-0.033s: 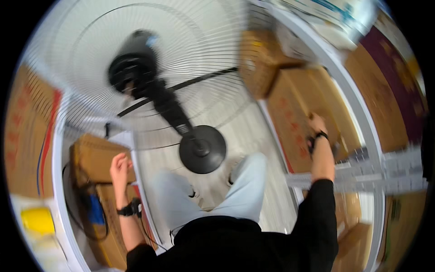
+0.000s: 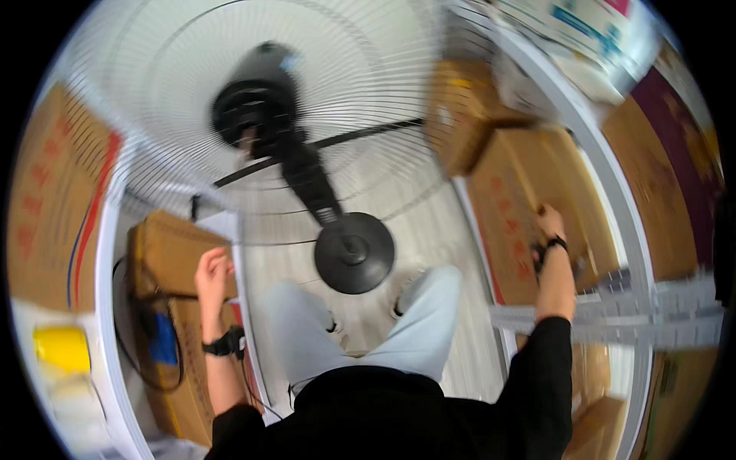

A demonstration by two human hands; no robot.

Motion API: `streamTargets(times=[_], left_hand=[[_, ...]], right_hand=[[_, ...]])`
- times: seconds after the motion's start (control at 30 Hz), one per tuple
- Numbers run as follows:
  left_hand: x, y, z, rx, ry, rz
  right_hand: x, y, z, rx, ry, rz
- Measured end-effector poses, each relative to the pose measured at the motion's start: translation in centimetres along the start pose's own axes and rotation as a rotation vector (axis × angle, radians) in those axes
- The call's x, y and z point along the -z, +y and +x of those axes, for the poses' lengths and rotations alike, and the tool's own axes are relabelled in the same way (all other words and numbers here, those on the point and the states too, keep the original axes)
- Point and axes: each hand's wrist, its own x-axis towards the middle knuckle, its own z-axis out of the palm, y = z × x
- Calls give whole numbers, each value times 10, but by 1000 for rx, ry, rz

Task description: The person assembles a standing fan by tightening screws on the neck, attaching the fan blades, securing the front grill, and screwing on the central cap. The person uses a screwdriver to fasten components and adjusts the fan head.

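Observation:
My left hand (image 2: pixel 215 274) hangs over a brown cardboard box (image 2: pixel 180 253) on the left shelf. Its fingers are loosely bent and a little apart, with nothing visible in them. On the right, my right hand (image 2: pixel 550 222) is over a large cardboard box (image 2: pixel 510 222) with red print. Those fingers are curled in and blurred; whether they touch the box or hold something is hidden. A black device (image 2: pixel 224 343) with a cable is strapped to my left wrist, and a dark band (image 2: pixel 557 242) circles the right one.
A black standing fan (image 2: pixel 257 100) with a wide wire cage fills the front, its round base (image 2: pixel 354 253) on the floor ahead of my feet. White shelf frames (image 2: pixel 606 153) with cartons flank me. A yellow container (image 2: pixel 61 349) stands at far left, and a black cable (image 2: pixel 119 337) loops nearby.
The view has turned slightly, so the fan and shelves appear a little farther right. Both hands keep nearly the same pose, with nothing visibly taken or let go.

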Motion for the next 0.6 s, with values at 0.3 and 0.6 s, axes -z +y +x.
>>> streamTargets(times=[0.3, 0.6], left_hand=[[-28, 78, -21, -318, 118, -5], [-72, 178, -1, -635, -12, -38]], right_hand=[[91, -137, -99, 256, 763, 367], [125, -420, -273, 1316, 857, 558]])
